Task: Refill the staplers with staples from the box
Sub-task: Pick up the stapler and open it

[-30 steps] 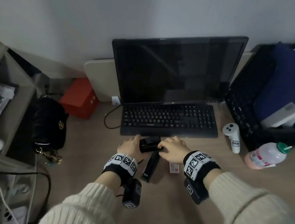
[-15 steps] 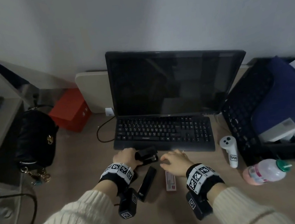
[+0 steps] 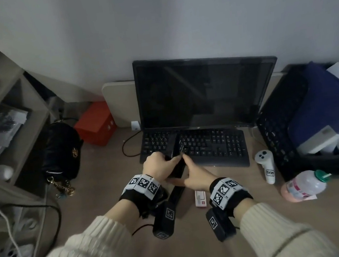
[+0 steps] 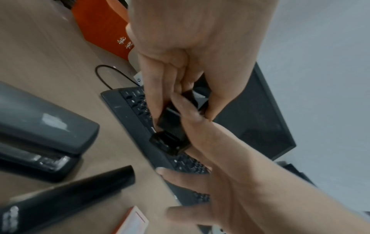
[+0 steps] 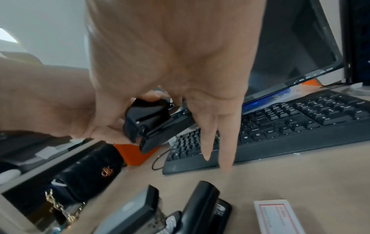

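A small black stapler (image 3: 176, 160) is held up in front of the keyboard, its top arm swung open over the keys. My left hand (image 3: 164, 161) grips its body (image 4: 170, 125). My right hand (image 3: 188, 169) pinches the stapler (image 5: 150, 120) from the other side, with two fingers pointing straight down. On the desk below lie a long black stapler (image 3: 176, 192) and a grey stapler (image 4: 40, 126). The white and red staple box (image 3: 200, 198) lies closed beside them, just left of my right wrist.
A black keyboard (image 3: 210, 146) and dark monitor (image 3: 207, 92) stand straight behind the hands. A white controller (image 3: 266, 164), a pink bottle (image 3: 303, 185) and a black crate (image 3: 277, 126) are on the right. A black handbag (image 3: 63, 152) and red box (image 3: 96, 123) are on the left.
The small stapler has come up off the desk and its top arm has swung open. My right hand has joined the left on it.
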